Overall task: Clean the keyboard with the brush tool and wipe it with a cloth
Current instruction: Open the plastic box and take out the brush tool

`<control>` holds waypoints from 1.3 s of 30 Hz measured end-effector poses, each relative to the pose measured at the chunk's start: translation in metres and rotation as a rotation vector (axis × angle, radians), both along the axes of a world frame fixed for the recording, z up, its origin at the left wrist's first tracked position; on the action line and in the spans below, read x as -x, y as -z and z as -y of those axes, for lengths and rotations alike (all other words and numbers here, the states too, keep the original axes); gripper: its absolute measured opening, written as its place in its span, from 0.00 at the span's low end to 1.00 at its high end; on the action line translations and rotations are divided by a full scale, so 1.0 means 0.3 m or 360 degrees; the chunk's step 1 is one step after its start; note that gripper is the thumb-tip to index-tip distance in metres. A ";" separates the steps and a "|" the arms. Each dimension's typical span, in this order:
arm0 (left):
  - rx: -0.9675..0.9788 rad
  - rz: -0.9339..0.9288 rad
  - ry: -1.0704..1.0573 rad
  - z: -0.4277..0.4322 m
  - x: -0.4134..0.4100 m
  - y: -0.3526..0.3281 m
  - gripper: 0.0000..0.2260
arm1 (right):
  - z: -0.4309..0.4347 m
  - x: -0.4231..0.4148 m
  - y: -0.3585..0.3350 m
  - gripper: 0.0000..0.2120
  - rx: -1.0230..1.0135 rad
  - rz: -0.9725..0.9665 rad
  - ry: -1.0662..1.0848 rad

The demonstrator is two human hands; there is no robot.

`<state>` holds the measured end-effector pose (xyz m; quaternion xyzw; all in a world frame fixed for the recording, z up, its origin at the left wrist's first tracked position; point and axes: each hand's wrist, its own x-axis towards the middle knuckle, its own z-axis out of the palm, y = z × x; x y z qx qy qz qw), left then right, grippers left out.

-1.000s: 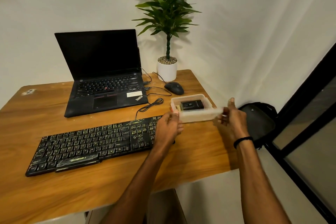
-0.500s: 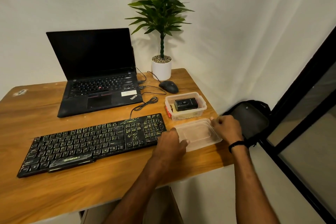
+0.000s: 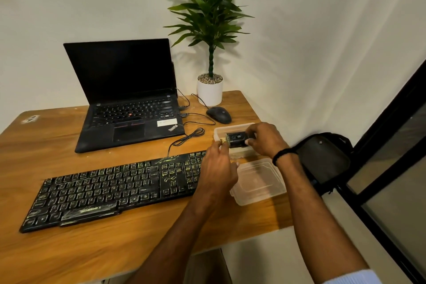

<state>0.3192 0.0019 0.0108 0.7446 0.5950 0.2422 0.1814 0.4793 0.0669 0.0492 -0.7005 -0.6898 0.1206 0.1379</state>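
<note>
Both bare forearms reach forward, close together. The right hand (image 3: 265, 139) pinches a black brush tool (image 3: 235, 139); the left hand (image 3: 216, 168) lies palm down, fingers bent.

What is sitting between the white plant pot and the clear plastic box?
A black mouse sits on the desk between the pot and the box, shown in the head view.

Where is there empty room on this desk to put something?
Bare wood: along the near edge in front of the keyboard, and left of the laptop. The right end is crowded: mouse, cables, clear box, lid, left hand, right hand gripping the black tool.
</note>
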 end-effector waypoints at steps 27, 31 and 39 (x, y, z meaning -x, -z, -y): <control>0.0432 0.2071 -0.0111 0.034 0.427 -0.063 0.17 | 0.237 0.427 -0.016 0.26 -0.0003 -0.1372 -0.0174; 0.0365 0.2075 -0.0204 0.117 0.596 -0.036 0.17 | 0.307 0.607 0.066 0.20 0.0204 -0.2171 -0.0197; 0.0403 0.2211 -0.0273 0.216 0.802 -0.018 0.19 | 0.396 0.870 0.121 0.14 0.0300 -0.2581 -0.0074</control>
